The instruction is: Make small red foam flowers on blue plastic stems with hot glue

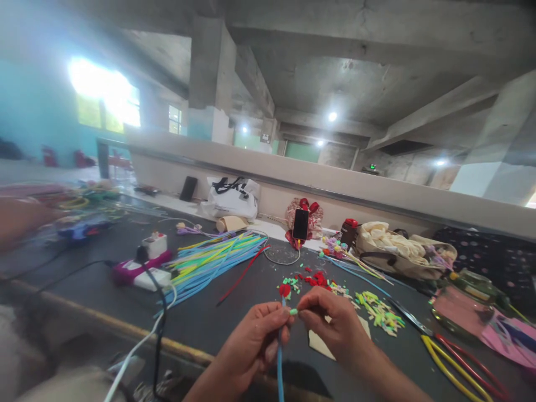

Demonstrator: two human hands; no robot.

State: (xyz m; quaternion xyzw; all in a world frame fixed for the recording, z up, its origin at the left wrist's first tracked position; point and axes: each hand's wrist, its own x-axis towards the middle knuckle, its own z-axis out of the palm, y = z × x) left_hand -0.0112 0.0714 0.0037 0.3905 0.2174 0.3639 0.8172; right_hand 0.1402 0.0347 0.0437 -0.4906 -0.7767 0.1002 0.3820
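My left hand [264, 335] is closed around a blue pipe cleaner stem [280, 363] that hangs down toward me. A red tuft [284, 290] tops the stem, just above the fingertips. Facing it, my right hand [333, 321] pinches one end of a short green piece [293, 312], whose other end meets my left fingertips. Under my right hand lies a beige card [318, 344], partly covered. Beyond the hands are red bits [319, 280] and small green pieces [292, 284]. A pile of yellow-green cut pieces [379, 312] lies right of my right hand.
Long blue and yellow pipe cleaners [218, 262] lie left of centre, beside a purple-and-white power strip [144, 271] with cables. Scissors [439, 352] and a jar [464, 307] stand at right. Behind are a phone [300, 224], a white bag [233, 198] and a low partition [268, 167]. A blurred co-worker's arm [25, 218] reaches in at left.
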